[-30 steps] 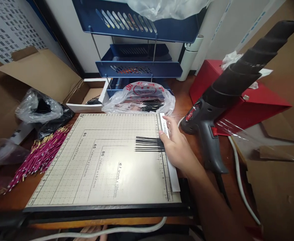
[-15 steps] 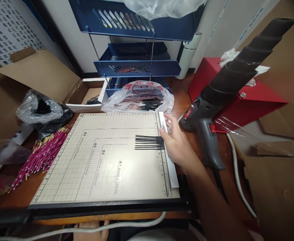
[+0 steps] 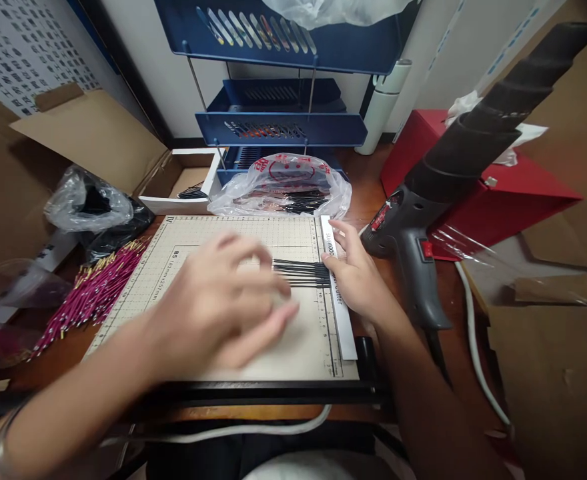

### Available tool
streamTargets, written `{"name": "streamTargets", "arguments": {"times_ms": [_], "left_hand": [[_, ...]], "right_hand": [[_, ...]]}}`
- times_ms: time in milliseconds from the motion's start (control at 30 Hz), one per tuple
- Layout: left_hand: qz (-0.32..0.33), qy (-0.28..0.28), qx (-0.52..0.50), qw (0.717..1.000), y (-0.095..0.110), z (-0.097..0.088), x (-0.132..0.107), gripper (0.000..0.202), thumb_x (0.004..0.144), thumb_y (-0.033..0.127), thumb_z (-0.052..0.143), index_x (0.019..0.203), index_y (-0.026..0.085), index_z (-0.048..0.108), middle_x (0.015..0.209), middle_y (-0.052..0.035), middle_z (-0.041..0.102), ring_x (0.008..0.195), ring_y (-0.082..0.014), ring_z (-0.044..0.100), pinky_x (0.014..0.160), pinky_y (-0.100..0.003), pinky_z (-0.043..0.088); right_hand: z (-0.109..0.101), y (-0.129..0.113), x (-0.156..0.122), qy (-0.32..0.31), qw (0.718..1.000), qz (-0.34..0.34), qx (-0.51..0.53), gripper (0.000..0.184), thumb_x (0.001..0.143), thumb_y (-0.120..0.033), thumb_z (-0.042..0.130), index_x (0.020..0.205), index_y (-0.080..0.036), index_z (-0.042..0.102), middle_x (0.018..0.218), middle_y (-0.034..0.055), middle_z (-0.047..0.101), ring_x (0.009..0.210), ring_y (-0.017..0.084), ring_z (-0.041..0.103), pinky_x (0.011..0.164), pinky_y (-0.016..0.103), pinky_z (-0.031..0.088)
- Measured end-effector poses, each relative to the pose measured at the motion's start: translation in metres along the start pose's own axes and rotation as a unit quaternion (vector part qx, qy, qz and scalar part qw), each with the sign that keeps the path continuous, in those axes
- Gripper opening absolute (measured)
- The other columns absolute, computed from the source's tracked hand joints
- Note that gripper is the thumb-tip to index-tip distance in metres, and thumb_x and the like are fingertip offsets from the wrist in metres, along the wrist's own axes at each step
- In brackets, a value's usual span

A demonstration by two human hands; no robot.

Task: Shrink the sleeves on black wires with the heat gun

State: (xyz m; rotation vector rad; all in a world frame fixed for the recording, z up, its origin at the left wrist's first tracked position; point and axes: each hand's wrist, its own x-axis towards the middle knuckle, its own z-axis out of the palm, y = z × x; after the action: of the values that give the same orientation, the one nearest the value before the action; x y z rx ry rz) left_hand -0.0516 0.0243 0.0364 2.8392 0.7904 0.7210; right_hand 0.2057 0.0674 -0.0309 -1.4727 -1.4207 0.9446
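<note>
A paper cutter (image 3: 293, 340) with a cream gridded board lies in front of me. Several thin black wires (image 3: 301, 272) lie side by side across it, their right ends at its white guard strip (image 3: 346, 333). My right hand (image 3: 356, 270) is closed at this strip, thumb on top beside the wires and fingers along its far part. Whether it also grips the wire ends is hidden. Over the board, just left of the wires, is my left hand (image 3: 218, 303), blurred by motion. Its fingers are bent and apart, with nothing visible in them; it covers the wires' left ends.
Magenta wires with gold tips (image 3: 98, 287) are heaped at left. Behind stand an open carton (image 3: 173, 203), a plastic bag (image 3: 228, 200) of black wires and a blue rack (image 3: 283, 127). A heat gun (image 3: 418, 247) and red box (image 3: 528, 200) are at right.
My left hand has come up from below the cutter's front edge to over the board, near the wires. The right hand stays at the guard strip. The view has shifted slightly.
</note>
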Motion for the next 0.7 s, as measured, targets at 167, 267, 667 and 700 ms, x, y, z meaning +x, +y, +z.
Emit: {"name": "streamTargets", "arguments": {"times_ms": [167,267,667,700], "left_hand": [[-0.039,-0.126,-0.139,0.982,-0.089,0.011,0.117,0.017,0.093,0.030,0.069,0.088,0.018,0.079,0.081,-0.0016,0.076,0.072,-0.0154,0.061,0.071,-0.030,0.044],[-0.075,-0.189,-0.237,0.950,-0.099,0.031,0.116,0.022,0.093,0.033,0.070,0.097,0.016,0.083,0.082,-0.0020,0.077,0.074,-0.0150,0.064,0.069,-0.027,0.044],[-0.076,-0.208,-0.234,0.947,-0.100,0.037,0.110,0.016,0.091,0.022,0.068,0.089,0.016,0.083,0.084,-0.0022,0.081,0.075,-0.0141,0.068,0.073,-0.026,0.048],[-0.073,-0.206,-0.222,0.950,-0.100,0.037,0.111,0.016,0.091,0.020,0.068,0.089,0.016,0.083,0.082,-0.0016,0.080,0.073,-0.0136,0.067,0.072,-0.026,0.047]], "right_hand": [[0.001,-0.001,0.004,0.002,0.999,0.001,0.033,0.066,0.089,-0.023,0.060,0.153,-0.031,0.046,0.167,0.0087,0.055,0.160,0.029,0.048,0.136,0.058,0.034],[0.002,-0.005,0.006,0.001,0.998,0.012,0.059,0.069,0.085,-0.020,0.059,0.152,-0.027,0.044,0.168,0.0119,0.055,0.162,0.028,0.048,0.136,0.056,0.035],[-0.006,-0.009,0.027,-0.015,0.998,0.051,0.035,0.068,0.084,-0.025,0.062,0.151,-0.021,0.050,0.162,0.0172,0.061,0.156,0.032,0.054,0.131,0.057,0.041],[-0.009,-0.010,0.034,-0.027,0.999,0.042,0.011,0.061,0.085,-0.026,0.063,0.145,-0.021,0.056,0.156,0.0163,0.066,0.150,0.035,0.060,0.129,0.059,0.043]]}}
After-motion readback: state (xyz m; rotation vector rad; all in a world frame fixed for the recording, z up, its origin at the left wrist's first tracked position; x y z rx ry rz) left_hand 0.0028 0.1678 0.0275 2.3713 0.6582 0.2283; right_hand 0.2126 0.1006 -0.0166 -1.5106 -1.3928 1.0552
